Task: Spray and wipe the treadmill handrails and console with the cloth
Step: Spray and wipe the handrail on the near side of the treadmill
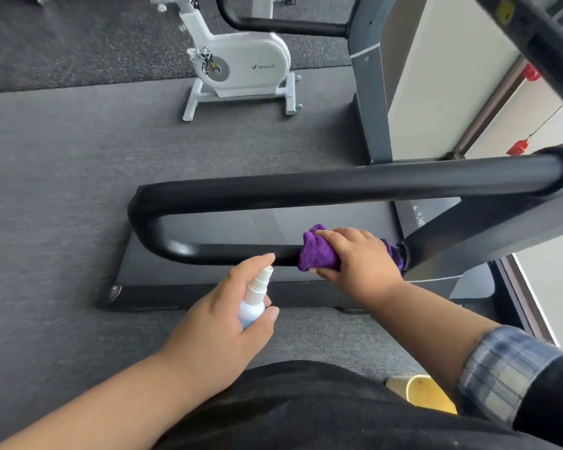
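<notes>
Right hand point(355, 258): fingers curled down over purple cloth point(319, 253), thumb below it, cloth wrapped around near bar of black handrail point(228, 253). Cloth bunched, pressed to bar close to its right end, just beside junction with grey treadmill upright point(468, 235). Small tail of cloth showing beyond the hand at that junction. Plaid cuff point(504, 368) pushed up on right forearm.

Left hand point(221, 323): wrapped around small spray bottle point(252, 306), thumb along right side of bottle body, forefinger raised over white nozzle. Bottle tilted, nozzle tip directed at near bar, just left of cloth. Nozzle close to bar; contact not determinable. Bottle pale blue below, white above.

Handrail: a single padded black loop, far bar running from rounded left bend to right edge of view, near bar parallel below it. Surface glossy at lower left bend. Treadmill deck point(208, 274) visible through and beneath loop, dark, with front edge toward viewer.

Surroundings: grey speckled floor point(62, 190). White exercise bike point(238, 63) standing well apart, toward top of view. Second black handrail point(290, 26) and grey column behind it. Red fittings point(519, 146) near wall at right. Yellow object point(429, 396) partly hidden at lower right, beside dark clothing; identity not determinable.
</notes>
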